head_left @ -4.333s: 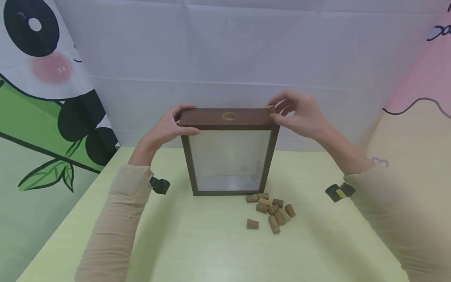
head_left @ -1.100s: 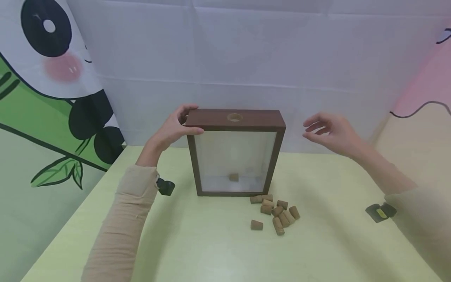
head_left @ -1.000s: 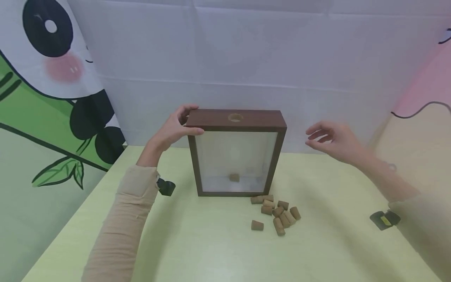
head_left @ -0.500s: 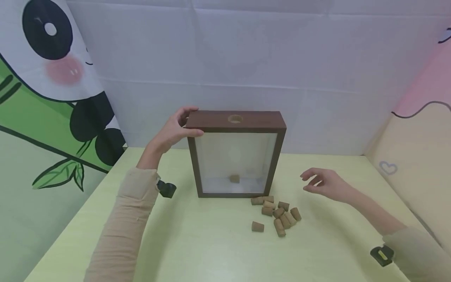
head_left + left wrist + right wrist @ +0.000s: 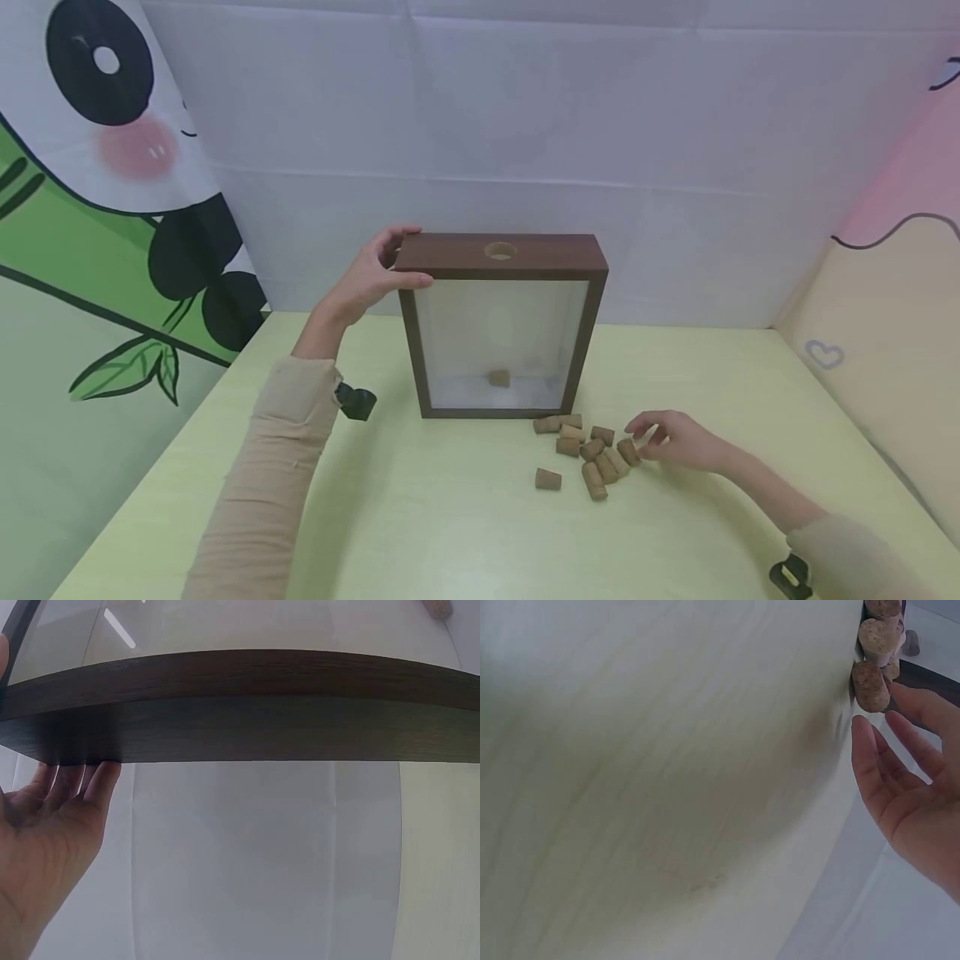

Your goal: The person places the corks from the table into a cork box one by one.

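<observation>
The left hand (image 5: 367,279) grips the top left corner of the upright frame (image 5: 501,325) on the bench (image 5: 450,517) — the right hand (image 5: 675,440), fingers loose, touches the corks (image 5: 592,454) just before the frame.

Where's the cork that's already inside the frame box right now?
In the head view the cork lies on the floor of the frame box, behind the glass near the middle, left of the loose corks on the table.

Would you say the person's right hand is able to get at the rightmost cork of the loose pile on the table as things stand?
Probably yes. The right hand lies on the table right beside the rightmost cork, fingers at or nearly touching it, nothing between them.
</observation>
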